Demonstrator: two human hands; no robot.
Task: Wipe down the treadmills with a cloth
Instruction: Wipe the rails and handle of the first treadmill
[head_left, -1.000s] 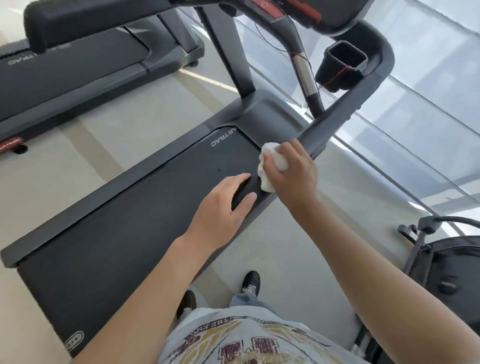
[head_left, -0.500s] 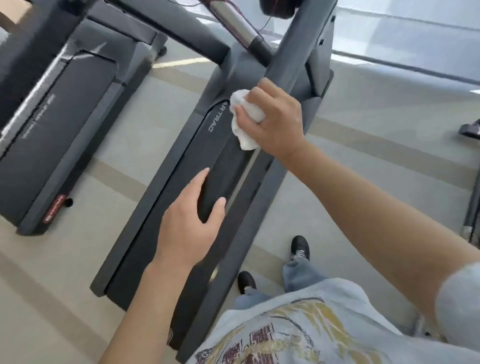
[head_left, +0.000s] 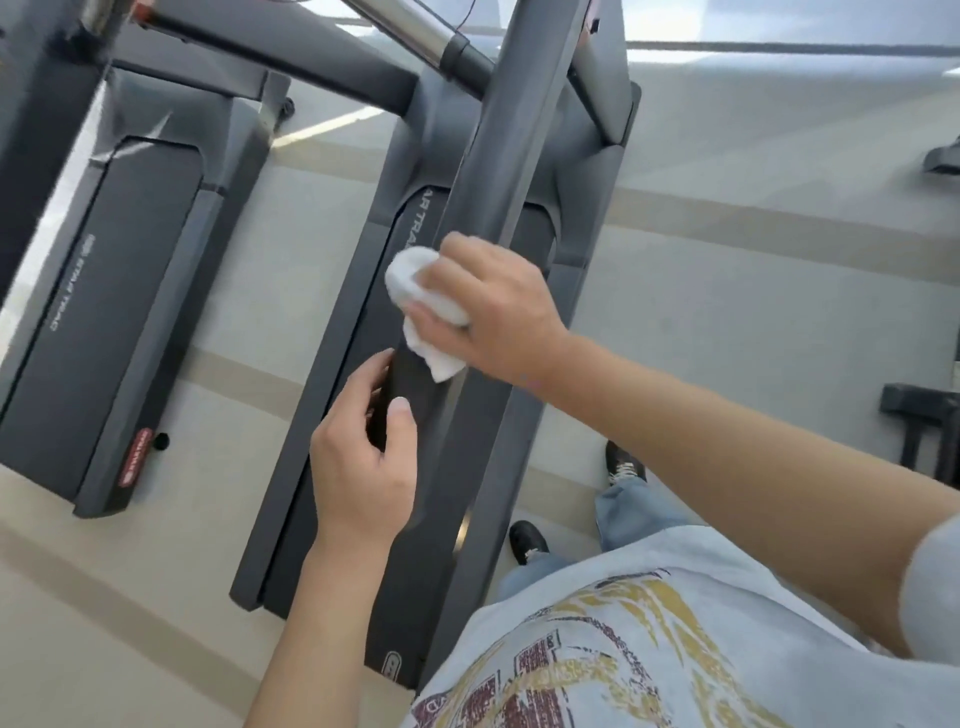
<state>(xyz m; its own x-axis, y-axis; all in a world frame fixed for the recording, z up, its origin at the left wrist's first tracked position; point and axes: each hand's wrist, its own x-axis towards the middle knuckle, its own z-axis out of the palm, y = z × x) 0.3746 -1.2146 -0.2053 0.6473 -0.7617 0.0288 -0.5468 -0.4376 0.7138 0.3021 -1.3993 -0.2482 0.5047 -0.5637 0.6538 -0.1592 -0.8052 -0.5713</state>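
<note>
Gym floor, two treadmills: right hand bunches white cloth on near treadmill's handrail, left hand gripping it nearer—press firm, overlap long strokes.

Handrail crosses over near treadmill belt, blocks straight reach down. Open floor lane between near treadmill and second treadmill. Floor right of handrail clear.
</note>
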